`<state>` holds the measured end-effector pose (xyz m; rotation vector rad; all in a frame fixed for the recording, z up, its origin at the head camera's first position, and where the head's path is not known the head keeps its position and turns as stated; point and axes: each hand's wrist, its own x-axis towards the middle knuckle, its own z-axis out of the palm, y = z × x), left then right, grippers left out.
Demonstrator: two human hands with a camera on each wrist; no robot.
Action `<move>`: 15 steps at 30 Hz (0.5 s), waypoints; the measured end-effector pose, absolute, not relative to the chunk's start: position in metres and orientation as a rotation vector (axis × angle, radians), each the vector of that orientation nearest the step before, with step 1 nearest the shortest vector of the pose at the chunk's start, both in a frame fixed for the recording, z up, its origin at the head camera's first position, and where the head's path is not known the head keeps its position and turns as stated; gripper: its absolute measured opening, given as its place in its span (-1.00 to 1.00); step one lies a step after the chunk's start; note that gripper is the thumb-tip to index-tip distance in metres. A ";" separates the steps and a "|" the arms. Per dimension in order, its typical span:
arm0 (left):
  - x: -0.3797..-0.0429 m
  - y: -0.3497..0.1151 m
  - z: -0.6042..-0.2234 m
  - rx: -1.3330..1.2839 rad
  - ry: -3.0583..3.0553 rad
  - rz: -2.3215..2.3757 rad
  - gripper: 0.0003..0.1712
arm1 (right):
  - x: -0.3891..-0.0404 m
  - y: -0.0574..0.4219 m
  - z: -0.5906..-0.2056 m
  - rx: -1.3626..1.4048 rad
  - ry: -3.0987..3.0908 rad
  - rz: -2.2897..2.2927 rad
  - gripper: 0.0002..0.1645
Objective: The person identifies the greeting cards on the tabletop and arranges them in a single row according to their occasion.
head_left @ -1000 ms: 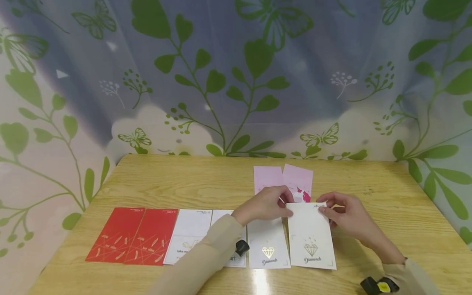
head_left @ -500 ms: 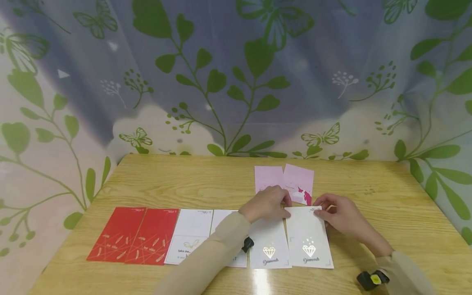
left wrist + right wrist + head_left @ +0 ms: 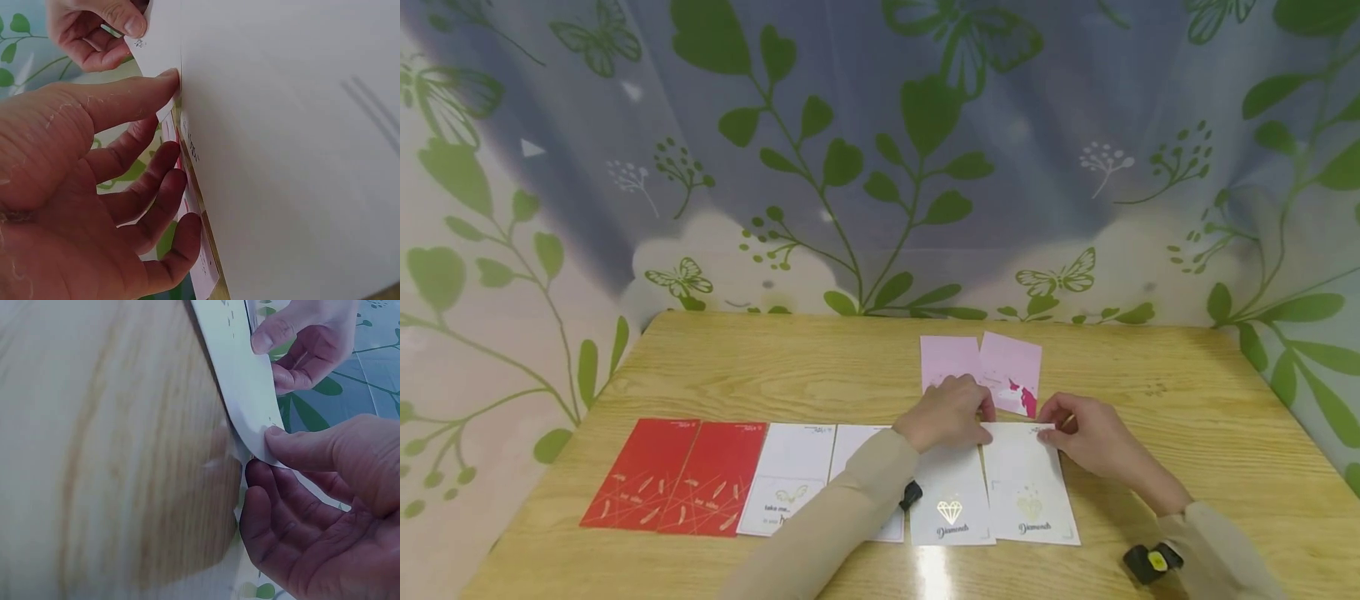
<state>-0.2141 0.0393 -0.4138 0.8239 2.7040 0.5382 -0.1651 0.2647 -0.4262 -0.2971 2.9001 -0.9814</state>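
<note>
At the right end of a row lies a white greeting card [image 3: 1028,483] printed with a gold diamond and "Diamonds". My left hand [image 3: 943,412] pinches its top left corner. The top right corner is held between thumb and fingers of my right hand [image 3: 1086,433]; in the right wrist view that end of the card [image 3: 244,394] bends up off the wood. A matching Diamonds card [image 3: 951,492] lies just to the left, its top partly covered by my left hand. Behind the hands, two pink cards [image 3: 950,358] with a unicorn print lie side by side.
Further left in the row are two red cards [image 3: 647,467] with gold feathers and two white "take me" cards [image 3: 790,458], partly under my left sleeve [image 3: 835,517]. A leaf-patterned curtain [image 3: 850,167] hangs behind the wooden table [image 3: 775,358].
The held Diamonds card has come down and slightly left, beside its match, with both hands still on its top corners. More of the unicorn card now shows. The other cards stay put.
</note>
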 end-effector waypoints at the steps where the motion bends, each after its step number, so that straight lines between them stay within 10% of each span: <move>1: -0.214 0.039 -0.414 0.822 2.700 0.543 -0.84 | -0.165 0.265 -0.426 -0.301 2.900 -0.979 -0.86; 15: -0.219 0.031 -0.408 0.939 2.603 0.491 -0.71 | -0.166 0.267 -0.426 -0.304 2.885 -0.942 -0.86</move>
